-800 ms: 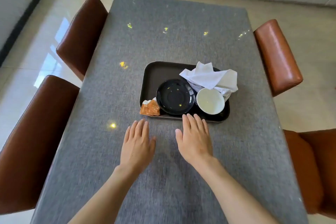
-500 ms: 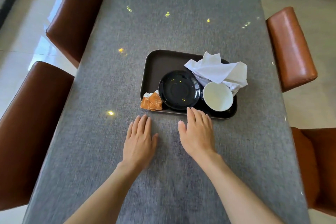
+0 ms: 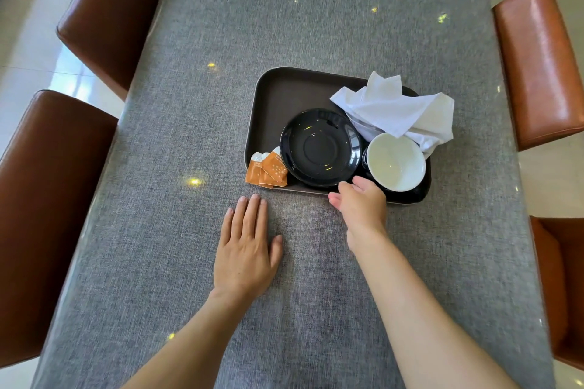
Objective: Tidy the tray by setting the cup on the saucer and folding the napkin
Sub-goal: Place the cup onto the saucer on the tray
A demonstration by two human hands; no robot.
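Reaching for the cup (image 3: 395, 162), the right hand (image 3: 360, 204) has its fingers curled at the near left side of it, over the tray's (image 3: 278, 98) front rim. Whether they already touch the cup's dark outer wall I cannot tell; nothing is lifted, so I would call the grip open and about to close. The cup stands upright in the tray's near right corner, white inside and empty, just right of the hand's knuckles.

The step in hand looks like the first one: getting the cup onto the saucer (image 3: 319, 147). The saucer lies bare, directly left of the cup and just beyond the thumb. The next move likely calls for a firm hold on the cup's side or handle, a short lift, and a setting down in the saucer's centre ring.

The napkin (image 3: 395, 107) sits crumpled beyond the cup, spilling over the tray's far right edge, still unfolded. Orange packets (image 3: 266, 169) rest at the tray's near left corner. The left hand (image 3: 245, 249) lies flat and empty on the grey table (image 3: 177, 230), well left of the reaching hand.

The fingertips of the right hand are hidden behind its back, and any cup handle is out of sight.
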